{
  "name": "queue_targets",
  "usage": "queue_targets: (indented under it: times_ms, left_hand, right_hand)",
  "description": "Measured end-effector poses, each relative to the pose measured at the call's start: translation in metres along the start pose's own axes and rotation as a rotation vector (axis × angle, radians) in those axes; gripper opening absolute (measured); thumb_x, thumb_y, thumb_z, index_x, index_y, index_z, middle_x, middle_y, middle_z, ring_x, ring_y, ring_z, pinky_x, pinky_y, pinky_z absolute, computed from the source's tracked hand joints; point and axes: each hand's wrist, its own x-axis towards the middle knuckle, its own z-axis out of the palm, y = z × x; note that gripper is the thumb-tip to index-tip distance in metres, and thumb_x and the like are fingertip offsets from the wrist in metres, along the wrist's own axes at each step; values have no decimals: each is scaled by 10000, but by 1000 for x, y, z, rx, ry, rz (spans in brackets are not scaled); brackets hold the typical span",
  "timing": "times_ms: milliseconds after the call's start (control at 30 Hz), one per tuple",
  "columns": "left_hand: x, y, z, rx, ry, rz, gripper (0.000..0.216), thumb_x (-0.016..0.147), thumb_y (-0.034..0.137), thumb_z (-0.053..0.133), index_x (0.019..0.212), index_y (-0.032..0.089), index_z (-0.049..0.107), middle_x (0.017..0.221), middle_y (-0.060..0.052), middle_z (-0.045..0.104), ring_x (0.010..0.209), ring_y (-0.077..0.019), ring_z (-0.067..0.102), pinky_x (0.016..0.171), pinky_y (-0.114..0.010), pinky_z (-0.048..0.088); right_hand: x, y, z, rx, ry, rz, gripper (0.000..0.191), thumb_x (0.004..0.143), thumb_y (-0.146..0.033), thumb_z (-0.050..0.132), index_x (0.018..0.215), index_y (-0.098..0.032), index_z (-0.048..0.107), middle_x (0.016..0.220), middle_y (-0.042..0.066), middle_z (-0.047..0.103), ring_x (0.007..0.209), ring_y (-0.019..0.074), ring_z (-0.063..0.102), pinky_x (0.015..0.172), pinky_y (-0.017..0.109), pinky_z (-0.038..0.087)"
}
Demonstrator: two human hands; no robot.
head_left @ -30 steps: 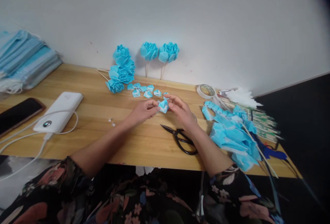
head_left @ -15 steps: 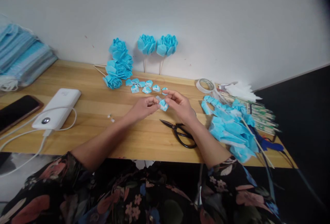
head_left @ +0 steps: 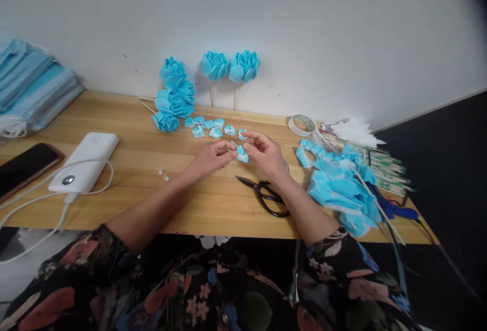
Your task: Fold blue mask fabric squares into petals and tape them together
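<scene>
Between my hands is a small folded blue and white petal (head_left: 242,154), held just above the table. My right hand (head_left: 266,156) pinches its upper right edge between thumb and fingers. My left hand (head_left: 213,159) is closed in a pinch at the petal's left edge; a small pale bit shows by its fingertips, too small to name. Beyond my hands lie several similar folded petals (head_left: 216,132) in loose rows. Black scissors (head_left: 262,189) rest beside my right wrist, blades toward the left.
Blue flowers on sticks (head_left: 175,100) lie at the back; two more (head_left: 244,67) lean on the wall. Right are a tape roll (head_left: 302,125), blue sheet material (head_left: 342,194) and a blue-handled tool (head_left: 399,211). Left are a power bank (head_left: 85,161), phone (head_left: 28,171) and masks (head_left: 38,85).
Both hands stay almost in place around the petal, with only slight finger movement. The whole view has shifted a little.
</scene>
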Motion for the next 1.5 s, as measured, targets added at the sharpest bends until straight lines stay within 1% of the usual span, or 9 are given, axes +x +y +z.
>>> queue_targets:
  times_ms: [233, 400, 700, 900, 1100, 1167, 1233, 1333, 1500]
  left_hand:
    - [2, -5, 1, -155, 90, -3, 279, 699, 400, 742, 778, 194, 570, 519, 88, 447, 457, -54, 332, 479, -224, 240]
    - [5, -6, 0, -243, 188, 32, 327, 673, 417, 781, 768, 196, 559, 486, 91, 444, 440, -58, 341, 470, -223, 242]
    - [4, -6, 0, -192, 201, 45, 295, 722, 436, 737, 769, 177, 601, 495, 78, 458, 465, -64, 363, 489, -222, 283]
    - [5, -4, -4, -112, 244, 93, 334, 775, 471, 678, 907, 165, 662, 648, 39, 543, 565, -92, 464, 529, -227, 365]
    - [5, -4, -2, -102, 166, 140, 327, 708, 455, 760, 789, 157, 653, 714, 18, 598, 670, -103, 517, 632, -238, 416]
    - [6, -6, -3, -146, 189, 151, 303, 698, 429, 773, 744, 161, 640, 702, 16, 603, 664, -101, 522, 638, -239, 418]
    - [8, -7, -6, -206, 235, 155, 299, 688, 422, 784, 720, 165, 635, 685, 16, 607, 647, -101, 524, 624, -238, 420]
    - [11, -10, -11, -274, 283, 147, 314, 659, 426, 814, 700, 169, 637, 651, 20, 598, 616, -98, 518, 594, -231, 418]
    - [13, -14, -10, -297, 248, 117, 324, 644, 423, 843, 692, 166, 652, 627, 21, 605, 573, -87, 508, 560, -219, 407]
  right_hand:
    - [-1, -1, -2, 113, 30, 112, 511, 822, -656, 692, 1134, -254, 733, 919, 20, 719, 817, 158, 661, 778, 321, 572]
    - [-1, -3, -1, 140, -38, 191, 465, 740, -607, 782, 1004, -225, 756, 885, 24, 717, 799, 162, 661, 778, 330, 576]
    - [-3, -10, 0, -107, -107, 120, 335, 783, -501, 749, 722, -208, 600, 668, -30, 567, 666, 134, 527, 680, 293, 447]
    - [-3, -3, 0, -246, -149, 44, 311, 799, -449, 687, 683, -214, 520, 655, -48, 465, 625, 113, 415, 612, 267, 345]
    - [-7, -3, 6, -346, -196, 63, 281, 792, -402, 638, 645, -209, 496, 630, -58, 398, 601, 97, 347, 578, 261, 283]
    - [-7, -3, 6, -344, -210, 73, 234, 785, -394, 643, 676, -200, 569, 631, -55, 427, 598, 97, 362, 586, 264, 300]
    - [-7, -2, 6, -307, -209, 90, 201, 780, -390, 653, 824, -197, 687, 662, -44, 514, 612, 106, 422, 615, 270, 351]
    - [-5, -1, 4, -243, -172, 110, 323, 780, -399, 670, 1036, -215, 739, 732, -24, 620, 655, 126, 508, 665, 286, 417]
    - [-4, -1, 3, -245, -153, 90, 267, 791, -433, 671, 909, -200, 728, 747, -12, 635, 680, 126, 534, 679, 286, 420]
